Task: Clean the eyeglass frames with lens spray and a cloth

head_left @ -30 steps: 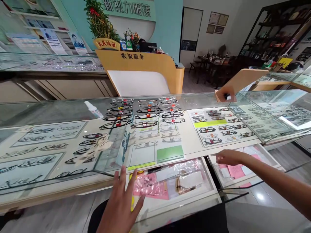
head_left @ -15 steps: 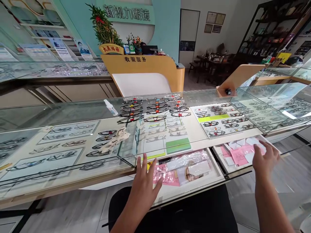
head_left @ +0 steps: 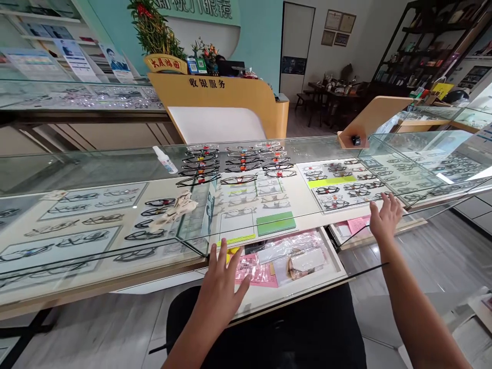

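Observation:
My left hand (head_left: 221,282) is open, its fingers spread at the left side of a pulled-out drawer (head_left: 335,256). It holds nothing; whether the fingertips touch the glass edge I cannot tell. In that drawer lie a pink packet (head_left: 255,271), clear plastic bags (head_left: 282,248) and a white-and-brown item in plastic (head_left: 305,261). My right hand (head_left: 385,218) is open too, fingers stretched forward at the front of a second drawer (head_left: 413,225) on the right. Only a strip of that drawer shows, with a pink paper (head_left: 357,225) inside.
Several rows of eyeglasses (head_left: 240,164) stand on the glass counter, beside a white spray bottle (head_left: 165,160). A beige cloth (head_left: 177,207) and a green pad (head_left: 275,224) are nearer me. A wooden-backed mirror stand (head_left: 371,120) rises at the right. Beyond is a cashier desk (head_left: 215,92).
My right hand has moved forward and left, and the right drawer has slid inward, showing less of its contents. My left hand stays nearly in place. The view has shifted slightly.

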### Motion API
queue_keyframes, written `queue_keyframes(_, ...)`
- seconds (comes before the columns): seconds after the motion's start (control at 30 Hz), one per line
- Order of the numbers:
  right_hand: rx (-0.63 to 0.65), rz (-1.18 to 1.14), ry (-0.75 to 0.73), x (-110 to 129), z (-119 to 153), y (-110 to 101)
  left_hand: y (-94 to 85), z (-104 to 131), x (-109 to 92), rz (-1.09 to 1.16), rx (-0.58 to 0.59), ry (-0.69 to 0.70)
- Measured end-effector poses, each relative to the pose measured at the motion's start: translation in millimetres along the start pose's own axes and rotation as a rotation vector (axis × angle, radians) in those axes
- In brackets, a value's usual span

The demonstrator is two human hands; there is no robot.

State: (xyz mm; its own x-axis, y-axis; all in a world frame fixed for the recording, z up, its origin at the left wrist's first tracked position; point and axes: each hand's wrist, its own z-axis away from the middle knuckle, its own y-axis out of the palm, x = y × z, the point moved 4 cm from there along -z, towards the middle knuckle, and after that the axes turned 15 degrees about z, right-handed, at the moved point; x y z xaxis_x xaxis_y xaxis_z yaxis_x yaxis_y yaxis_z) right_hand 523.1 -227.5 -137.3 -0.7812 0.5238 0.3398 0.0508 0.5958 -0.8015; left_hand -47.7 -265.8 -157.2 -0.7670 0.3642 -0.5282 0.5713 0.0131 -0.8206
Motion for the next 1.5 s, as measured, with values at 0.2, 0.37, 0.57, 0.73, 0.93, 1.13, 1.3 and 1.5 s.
queue_keyframes(0.2, 0.112, -0.089, -0.134, -3, -32, 20, 2.7, 4, 4, 0.025, 0.104, -0.067)
queue_keyframes(0.37, 0.275, -0.133, -0.322, -19, -53, 25, 3.7, 6, 5, 0.035, 0.191, -0.131)
queue_keyframes(0.57, 0.258, 0.336, -0.507, -21, -52, 26, 6.6, 8, 3, 0.049, 0.182, -0.125)
queue_keyframes(0.73, 0.219, 0.451, -0.597, -10, -66, 24, 12.0, 9, 5, 0.055, 0.163, -0.088)
queue_keyframes(0.93, 0.269, 0.554, -0.613, 4, -76, 24, 3.1, 3, -7, 0.102, 0.355, -0.152)
queue_keyframes(1.13, 0.445, 0.605, -0.608, 20, -92, 15, -14.1, 0, -34, 0.106, 0.42, -0.156)
queue_keyframes(1.3, 0.598, 0.619, -0.688, 87, -112, 2, -55.5, -20, -18, 0.085, 0.299, -0.092)
queue_keyframes(1.5, 0.31, 0.317, -1.14, 250, -73, 5, -145.2, -97, 67, -0.103, -0.311, -0.15)
